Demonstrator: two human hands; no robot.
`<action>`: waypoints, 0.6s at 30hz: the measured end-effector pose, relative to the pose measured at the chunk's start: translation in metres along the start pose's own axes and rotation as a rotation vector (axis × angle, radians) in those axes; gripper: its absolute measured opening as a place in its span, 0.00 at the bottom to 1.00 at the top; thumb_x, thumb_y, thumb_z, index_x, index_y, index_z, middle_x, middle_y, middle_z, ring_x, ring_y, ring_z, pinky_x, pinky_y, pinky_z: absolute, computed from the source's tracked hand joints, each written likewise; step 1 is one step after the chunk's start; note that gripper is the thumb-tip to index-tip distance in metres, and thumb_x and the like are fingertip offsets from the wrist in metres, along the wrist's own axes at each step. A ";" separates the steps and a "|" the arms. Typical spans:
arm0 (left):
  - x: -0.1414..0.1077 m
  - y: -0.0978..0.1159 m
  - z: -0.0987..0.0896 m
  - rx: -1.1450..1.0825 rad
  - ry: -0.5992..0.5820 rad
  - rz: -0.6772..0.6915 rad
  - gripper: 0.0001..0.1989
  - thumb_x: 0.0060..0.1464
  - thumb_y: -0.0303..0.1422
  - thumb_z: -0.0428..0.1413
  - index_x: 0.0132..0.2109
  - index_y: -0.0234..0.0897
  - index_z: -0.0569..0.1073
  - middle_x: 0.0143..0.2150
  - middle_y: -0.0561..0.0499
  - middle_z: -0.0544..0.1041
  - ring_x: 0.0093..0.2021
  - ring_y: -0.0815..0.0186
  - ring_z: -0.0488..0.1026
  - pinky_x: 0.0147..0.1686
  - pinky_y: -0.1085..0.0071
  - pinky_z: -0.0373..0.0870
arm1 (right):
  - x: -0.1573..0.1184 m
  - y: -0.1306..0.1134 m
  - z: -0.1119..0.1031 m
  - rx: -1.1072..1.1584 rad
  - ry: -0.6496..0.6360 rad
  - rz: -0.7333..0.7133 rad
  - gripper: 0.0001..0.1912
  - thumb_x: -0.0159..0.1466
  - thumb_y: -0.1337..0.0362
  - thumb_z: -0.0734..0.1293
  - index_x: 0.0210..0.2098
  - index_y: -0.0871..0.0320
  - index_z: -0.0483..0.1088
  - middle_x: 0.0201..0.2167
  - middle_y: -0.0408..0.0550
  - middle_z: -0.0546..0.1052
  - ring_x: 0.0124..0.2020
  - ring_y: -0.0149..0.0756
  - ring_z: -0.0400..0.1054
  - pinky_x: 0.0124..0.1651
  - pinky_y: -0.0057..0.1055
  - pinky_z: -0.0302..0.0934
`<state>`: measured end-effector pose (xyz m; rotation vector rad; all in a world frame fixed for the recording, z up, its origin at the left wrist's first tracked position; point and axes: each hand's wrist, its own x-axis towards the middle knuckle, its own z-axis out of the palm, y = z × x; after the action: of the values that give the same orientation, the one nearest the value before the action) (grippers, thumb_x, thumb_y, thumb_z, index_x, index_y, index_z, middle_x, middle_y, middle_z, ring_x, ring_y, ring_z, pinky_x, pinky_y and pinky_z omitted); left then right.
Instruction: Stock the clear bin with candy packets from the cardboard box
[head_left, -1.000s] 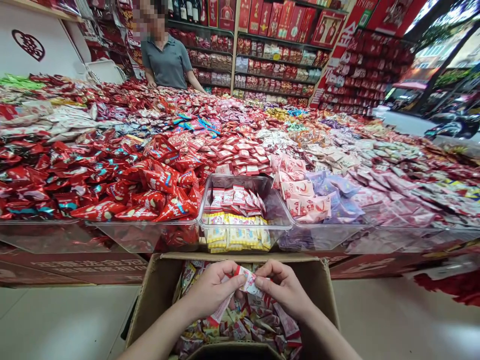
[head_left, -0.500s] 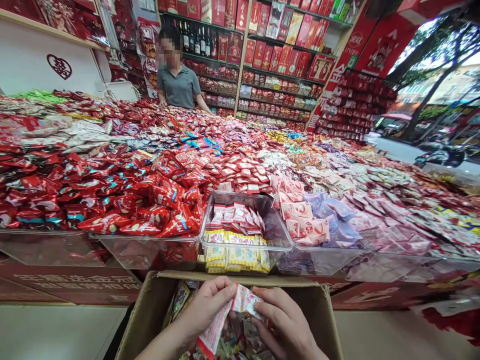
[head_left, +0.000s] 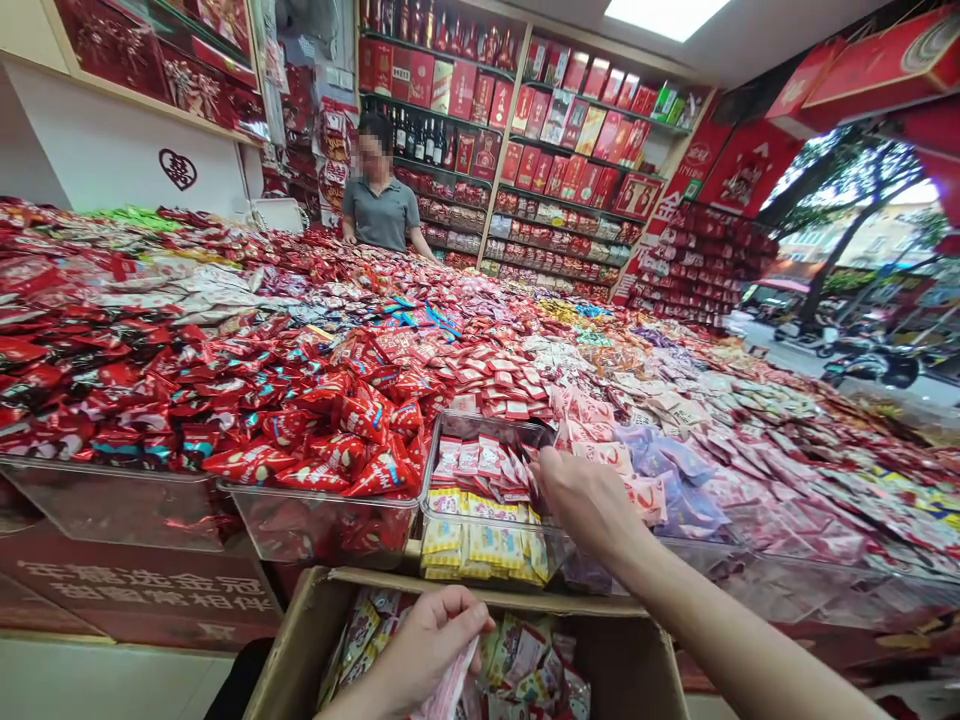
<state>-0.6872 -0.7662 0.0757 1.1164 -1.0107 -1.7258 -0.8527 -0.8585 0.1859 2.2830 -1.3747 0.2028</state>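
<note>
Over a cardboard box [head_left: 300, 640] of small wrapped packets, my left hand [head_left: 442, 640] is closed round pink-and-white packets [head_left: 452, 690]. My right hand [head_left: 592, 500] reaches to the right side of a clear plastic bin [head_left: 429, 500], its fingertips at the packets there; they are partly hidden, and whatever they hold cannot be made out. In that bin, red-and-white packets [head_left: 480, 458] stand in a row behind yellow-and-white packets [head_left: 480, 545].
Red shiny packets [head_left: 300, 420] heap up left of the bin; pink and purple packets [head_left: 675, 480] lie to its right. A person [head_left: 382, 210] in a grey shirt stands behind the display, before shelves [head_left: 517, 130] of boxes and bottles.
My right hand has left the packets over the box and moved up to the clear bin. My left hand keeps hold of its packets. The view has tilted up slightly.
</note>
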 end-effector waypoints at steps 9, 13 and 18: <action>0.007 -0.020 -0.007 -0.003 -0.051 0.043 0.23 0.37 0.53 0.56 0.25 0.35 0.66 0.14 0.60 0.64 0.16 0.74 0.60 0.19 0.77 0.51 | 0.055 -0.022 0.042 0.008 -0.402 -0.048 0.13 0.58 0.78 0.54 0.34 0.70 0.70 0.30 0.64 0.75 0.35 0.42 0.71 0.33 0.30 0.62; 0.012 -0.029 -0.008 -0.014 -0.064 0.034 0.24 0.36 0.54 0.56 0.26 0.35 0.66 0.14 0.59 0.64 0.15 0.74 0.59 0.19 0.76 0.52 | 0.047 -0.018 0.047 0.026 -0.451 -0.078 0.14 0.57 0.76 0.55 0.33 0.67 0.72 0.31 0.62 0.76 0.35 0.40 0.71 0.35 0.28 0.62; 0.013 -0.031 -0.006 -0.056 -0.037 0.027 0.24 0.34 0.53 0.58 0.25 0.35 0.65 0.16 0.60 0.63 0.15 0.73 0.60 0.19 0.76 0.53 | 0.040 -0.011 0.056 0.056 -0.471 -0.077 0.14 0.56 0.76 0.56 0.33 0.65 0.72 0.32 0.58 0.76 0.35 0.40 0.71 0.33 0.27 0.61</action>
<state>-0.6918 -0.7684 0.0418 1.0341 -0.9893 -1.7485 -0.8298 -0.9116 0.1472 2.5289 -1.5065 -0.3486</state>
